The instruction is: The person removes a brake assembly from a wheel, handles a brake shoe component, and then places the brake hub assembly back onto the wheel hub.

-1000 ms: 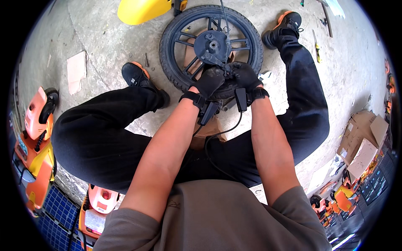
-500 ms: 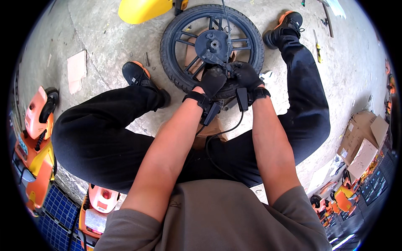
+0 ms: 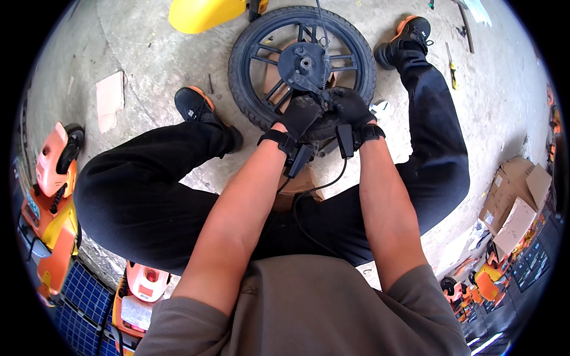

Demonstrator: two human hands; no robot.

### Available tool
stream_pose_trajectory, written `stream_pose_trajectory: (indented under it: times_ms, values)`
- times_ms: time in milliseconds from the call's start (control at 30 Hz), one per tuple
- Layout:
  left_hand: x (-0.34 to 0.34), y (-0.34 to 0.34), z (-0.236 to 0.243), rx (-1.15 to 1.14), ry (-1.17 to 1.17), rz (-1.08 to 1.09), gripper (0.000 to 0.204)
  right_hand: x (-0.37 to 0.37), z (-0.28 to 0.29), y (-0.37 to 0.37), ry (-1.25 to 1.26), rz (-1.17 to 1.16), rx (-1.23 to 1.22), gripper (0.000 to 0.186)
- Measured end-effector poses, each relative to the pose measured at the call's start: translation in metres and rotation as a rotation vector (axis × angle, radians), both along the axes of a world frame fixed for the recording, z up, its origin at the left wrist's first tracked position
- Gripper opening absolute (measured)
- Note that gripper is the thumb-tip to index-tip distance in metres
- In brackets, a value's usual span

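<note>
A black spoked wheel with a treaded tyre [image 3: 240, 74] lies flat on the floor between my feet. In its middle sits a dark brake hub plate [image 3: 295, 67], and a metal lever arm [image 3: 312, 87] runs from it toward my hands. A thin cable [image 3: 322, 28] comes down across the wheel to the same spot. My left hand [image 3: 302, 113], black-gloved, is closed at the lever's end, over the near rim. Close beside it my right hand [image 3: 350, 107], gloved too, has its fingers curled in at the cable's end. What the fingertips grip is hidden.
Cardboard [image 3: 301, 182] lies under the wheel's near side. A yellow-handled screwdriver [image 3: 453, 79] is at the right, a yellow curved panel [image 3: 205, 13] at the top. Orange scooter-like vehicles [image 3: 52, 160] stand left; an open cardboard box [image 3: 513, 199] sits right.
The whole view has shifted very slightly. Both hands stay at the lever's end, with only a small turn of the left hand.
</note>
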State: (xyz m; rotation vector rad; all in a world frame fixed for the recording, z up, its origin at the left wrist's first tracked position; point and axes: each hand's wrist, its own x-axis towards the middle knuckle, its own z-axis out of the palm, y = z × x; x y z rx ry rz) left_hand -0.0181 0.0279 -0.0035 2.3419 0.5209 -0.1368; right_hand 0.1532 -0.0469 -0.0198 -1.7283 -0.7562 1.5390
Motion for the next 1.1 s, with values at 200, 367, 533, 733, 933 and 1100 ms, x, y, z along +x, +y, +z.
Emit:
stream_pose_trajectory:
  times_ms: [200,367,533,733,933,1100]
  values:
    - [-0.007,-0.005,-0.021,0.046,-0.21,0.017,0.015,-0.001,-0.002,0.001,0.049,-0.005,0.04,0.02]
    - [0.001,-0.002,-0.003,-0.537,-0.012,0.329,0.018,0.002,0.0,-0.002,0.016,-0.024,-0.001,0.023]
    - [-0.004,-0.007,-0.015,-0.114,-0.14,0.172,0.014,-0.001,-0.004,0.001,0.062,-0.03,0.003,0.023]
    - [-0.004,0.0,-0.009,-0.232,-0.021,0.2,0.016,0.0,-0.002,0.0,0.057,-0.027,-0.004,0.024]
    - [-0.007,-0.005,-0.006,-0.098,-0.283,0.134,0.015,-0.003,0.001,0.001,0.113,-0.059,0.018,0.019]
    - [0.003,0.0,0.005,-0.072,0.048,0.096,0.017,0.0,-0.006,-0.002,0.094,-0.044,0.033,0.02]
